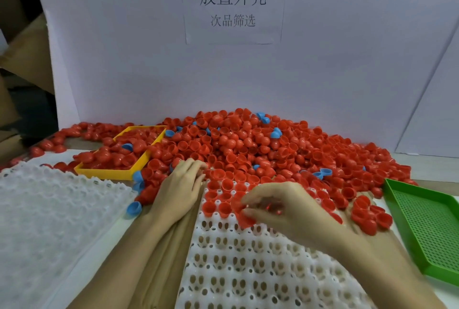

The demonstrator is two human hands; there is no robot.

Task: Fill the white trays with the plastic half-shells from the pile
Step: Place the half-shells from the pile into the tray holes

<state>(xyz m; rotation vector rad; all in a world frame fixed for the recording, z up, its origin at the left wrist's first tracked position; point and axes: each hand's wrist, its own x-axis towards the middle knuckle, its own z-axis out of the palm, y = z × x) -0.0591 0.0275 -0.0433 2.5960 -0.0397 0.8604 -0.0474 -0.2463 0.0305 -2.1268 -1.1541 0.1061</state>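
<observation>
Right hand point(288, 212): grip closed, pinching a red half-shell point(244, 219) over the white tray point(248, 271). Left hand point(181, 189): fingers curled into the pile point(248, 144) at the tray's far edge; whether they hold a shell, cannot tell.

White tray: far rows seated with red shells, open side up; near cells vacant.

Second white tray point(49, 209), left: vacant.

Yellow tray point(106, 173): red shells, one blue.

Green perforated tray point(427, 224), right.
</observation>
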